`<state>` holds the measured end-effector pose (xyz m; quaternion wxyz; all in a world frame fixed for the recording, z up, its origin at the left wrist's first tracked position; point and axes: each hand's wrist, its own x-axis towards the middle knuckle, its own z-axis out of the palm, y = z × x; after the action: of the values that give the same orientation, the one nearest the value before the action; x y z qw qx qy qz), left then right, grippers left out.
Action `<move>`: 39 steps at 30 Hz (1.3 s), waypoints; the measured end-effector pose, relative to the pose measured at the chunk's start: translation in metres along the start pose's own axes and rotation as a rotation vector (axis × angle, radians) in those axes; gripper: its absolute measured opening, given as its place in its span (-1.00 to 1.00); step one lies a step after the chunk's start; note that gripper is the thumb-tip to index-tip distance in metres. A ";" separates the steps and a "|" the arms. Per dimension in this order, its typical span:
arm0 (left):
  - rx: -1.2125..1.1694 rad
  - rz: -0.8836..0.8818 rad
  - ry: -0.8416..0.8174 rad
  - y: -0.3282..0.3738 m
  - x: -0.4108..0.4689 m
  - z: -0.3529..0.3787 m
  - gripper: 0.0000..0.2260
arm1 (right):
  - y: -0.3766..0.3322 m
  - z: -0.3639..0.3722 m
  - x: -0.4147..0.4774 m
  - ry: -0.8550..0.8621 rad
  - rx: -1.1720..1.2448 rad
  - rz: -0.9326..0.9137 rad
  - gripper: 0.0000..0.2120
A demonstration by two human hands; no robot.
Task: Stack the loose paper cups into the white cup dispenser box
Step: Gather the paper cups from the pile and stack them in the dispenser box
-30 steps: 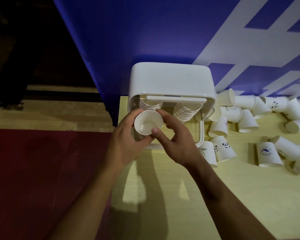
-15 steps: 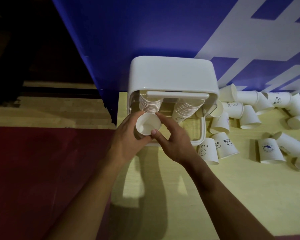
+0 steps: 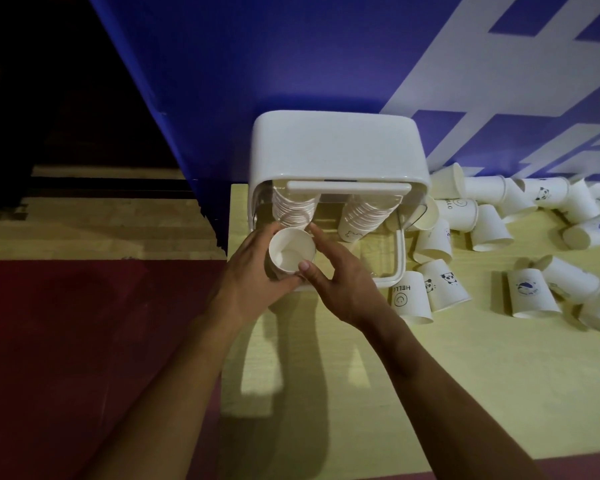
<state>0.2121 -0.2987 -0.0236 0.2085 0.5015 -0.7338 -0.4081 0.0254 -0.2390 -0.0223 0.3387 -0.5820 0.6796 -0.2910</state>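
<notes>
Just below the left stack (image 3: 293,211), at the box's (image 3: 336,147) open front, sits the cup (image 3: 291,250), mouth toward the camera, its long axis running toward twelve o'clock into the stack. The left hand (image 3: 248,282) cradles it from nine o'clock and the right hand (image 3: 343,282) from three, fingers (image 3: 305,265) of both closed on its rim and wall. The right stack (image 3: 364,216) is at two o'clock; loose cups (image 3: 492,230) litter the worktop (image 3: 361,375) at three. The left hand seems nearer.

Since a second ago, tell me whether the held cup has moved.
Yes: the held cup, mouth toward the camera, has risen toward the left stack in the dispenser box.
</notes>
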 end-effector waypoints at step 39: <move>0.568 0.236 -0.313 0.360 0.187 0.514 -0.23 | 0.357 -0.480 -0.224 0.504 0.096 0.499 -0.69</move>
<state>-0.4360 -0.2090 -0.0506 -0.0088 0.3827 -0.8940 -0.2327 -0.5496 0.0373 0.0118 0.2480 -0.2913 0.8485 -0.3655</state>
